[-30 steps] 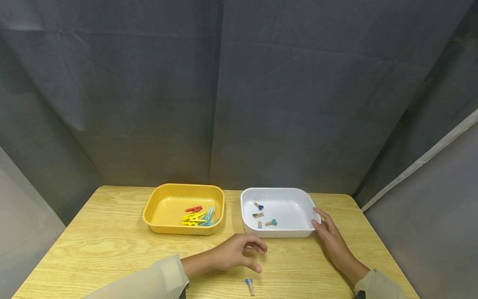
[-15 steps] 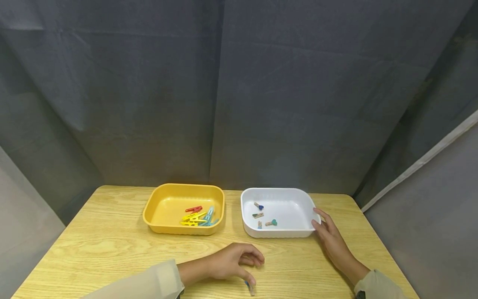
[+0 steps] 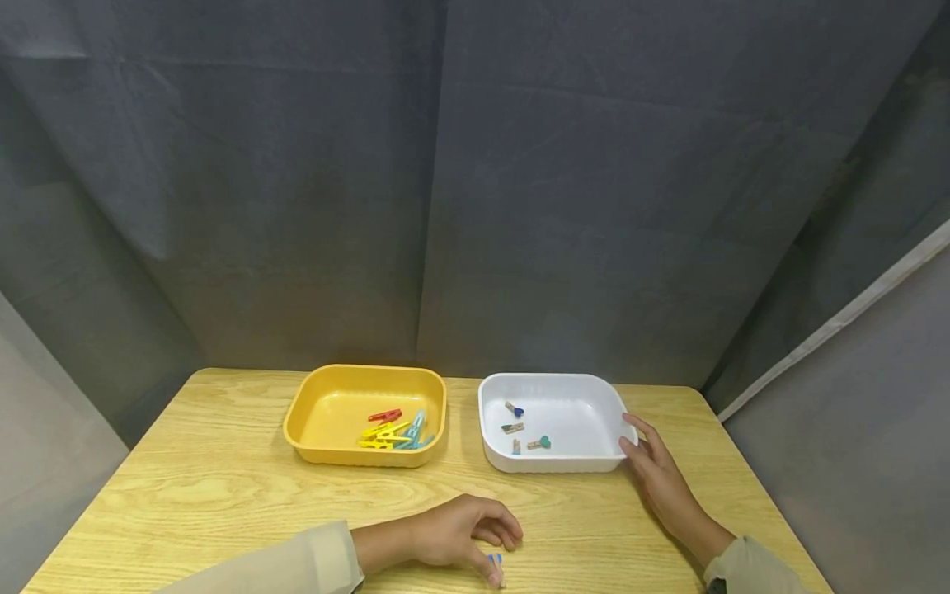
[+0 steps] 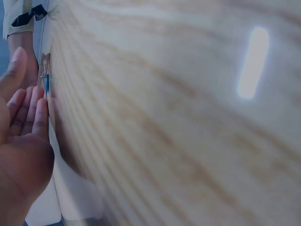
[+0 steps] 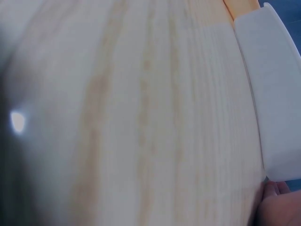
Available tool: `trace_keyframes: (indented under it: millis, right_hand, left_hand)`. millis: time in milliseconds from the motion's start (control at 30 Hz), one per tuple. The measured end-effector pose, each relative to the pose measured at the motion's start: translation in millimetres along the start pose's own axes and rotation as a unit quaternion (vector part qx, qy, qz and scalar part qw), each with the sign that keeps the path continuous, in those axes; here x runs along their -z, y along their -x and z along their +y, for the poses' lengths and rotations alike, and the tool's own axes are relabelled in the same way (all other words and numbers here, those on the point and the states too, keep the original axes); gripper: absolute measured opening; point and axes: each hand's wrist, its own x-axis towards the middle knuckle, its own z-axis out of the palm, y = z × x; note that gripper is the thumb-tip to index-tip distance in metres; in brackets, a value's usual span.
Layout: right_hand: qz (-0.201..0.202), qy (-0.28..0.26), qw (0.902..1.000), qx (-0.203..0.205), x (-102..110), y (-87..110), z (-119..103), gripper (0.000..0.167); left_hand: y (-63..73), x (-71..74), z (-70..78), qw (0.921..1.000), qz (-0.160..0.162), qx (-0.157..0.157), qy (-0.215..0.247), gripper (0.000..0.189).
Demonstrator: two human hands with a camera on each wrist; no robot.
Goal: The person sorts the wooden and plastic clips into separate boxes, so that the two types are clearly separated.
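Note:
A small wooden clothespin with a blue heart (image 3: 495,559) lies on the table near its front edge. My left hand (image 3: 453,532) is over it, thumb tip right at it and the other fingers bent loosely above the wood. In the left wrist view the thumb stands apart from the fingers, and the clothespin (image 4: 45,77) shows beyond the fingertips. My right hand (image 3: 660,478) rests its fingertips and thumb on the right rim of the white tray (image 3: 594,464). Several small wooden clothespins with hearts (image 3: 540,443) lie in that tray.
Left of the white tray stands a yellow tray (image 3: 319,454) with red, yellow and light blue plastic clothespins (image 3: 389,431) in it. Both stand toward the back of the wooden table (image 3: 223,495). A dark grey curtain (image 3: 475,206) hangs behind the table.
My left hand has come down toward the front edge, its thumb now at the blue-heart clothespin and partly covering it. The right hand and both trays have stayed put.

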Motion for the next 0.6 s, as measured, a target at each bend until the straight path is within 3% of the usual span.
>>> trace_keyframes:
  millis: [300,600]
  right_hand:
    - [0.0,-0.006,1.0,0.0,-0.2,-0.2,0.3,0.061]
    - [-0.002,-0.002,1.0,-0.005,-0.7,0.3,-2.1,0.061]
  left_hand:
    - [1.9,1.0,-1.9,0.9993,-0.017,-0.008,-0.032,0.049]
    - [1.6,-0.7,-4.5,0.9991,-0.03,-0.026,-0.015,0.037]
